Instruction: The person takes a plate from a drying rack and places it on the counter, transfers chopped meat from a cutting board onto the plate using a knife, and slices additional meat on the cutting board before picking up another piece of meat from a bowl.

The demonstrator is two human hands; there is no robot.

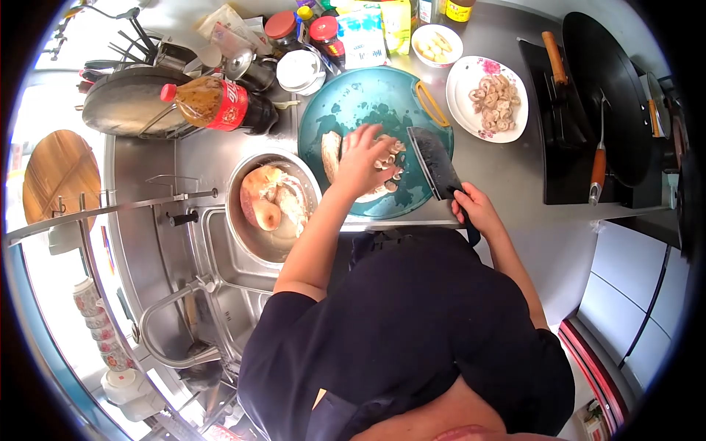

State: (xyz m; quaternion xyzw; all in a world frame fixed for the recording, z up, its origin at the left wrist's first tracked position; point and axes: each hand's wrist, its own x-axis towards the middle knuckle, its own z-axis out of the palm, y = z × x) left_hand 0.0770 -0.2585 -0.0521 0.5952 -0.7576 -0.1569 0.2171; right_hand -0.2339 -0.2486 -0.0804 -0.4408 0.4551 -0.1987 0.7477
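Observation:
My left hand (362,163) is over the round teal cutting board (323,110), its fingers spread across pale pieces of meat (379,189). Whether the fingertips press on the pieces is hard to tell. A longer pale piece (330,154) lies left of that hand. My right hand (478,209) grips the black handle of a cleaver (435,163). The dark, wide blade is at the board's right side, apart from my left hand. A yellow handle (430,103) is set into the board's upper right rim.
Left of the board, a steel bowl (239,173) holds large pale meat pieces beside the sink (228,257). A plate (460,103) of curled meat pieces and a small bowl (436,45) stand at the upper right. A wok (610,95) sits on the stove. A cola bottle (228,106) leans left.

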